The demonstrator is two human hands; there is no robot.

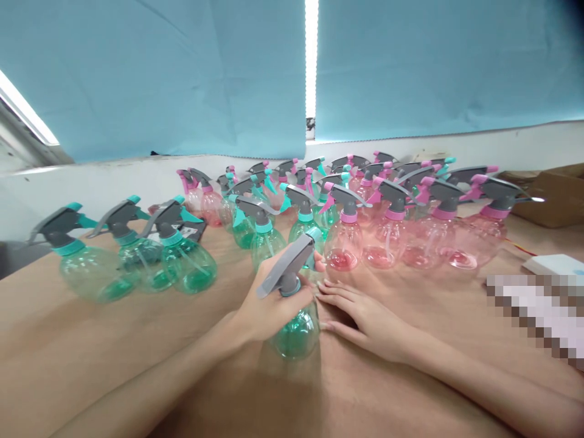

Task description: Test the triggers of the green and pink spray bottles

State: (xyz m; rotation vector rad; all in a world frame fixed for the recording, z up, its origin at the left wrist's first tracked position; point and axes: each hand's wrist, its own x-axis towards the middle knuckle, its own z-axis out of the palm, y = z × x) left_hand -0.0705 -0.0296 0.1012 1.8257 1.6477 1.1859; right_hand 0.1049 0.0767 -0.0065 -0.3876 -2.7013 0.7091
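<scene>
My left hand point(269, 310) is wrapped round the neck of a green spray bottle point(294, 331) with a grey trigger head, standing on the brown table point(91, 359) in front of me. My right hand point(365, 316) lies beside that bottle with its fingers stretched out flat, fingertips touching or nearly touching the bottle's side. Just behind stand rows of several green spray bottles point(267, 240) and pink spray bottles point(344, 240).
Three green bottles point(137, 255) stand apart at the left. More pink bottles point(449, 234) fill the right of the group. A white box point(554, 264) and a cardboard box point(559, 194) sit at the right. Blue blinds point(182, 73) hang behind.
</scene>
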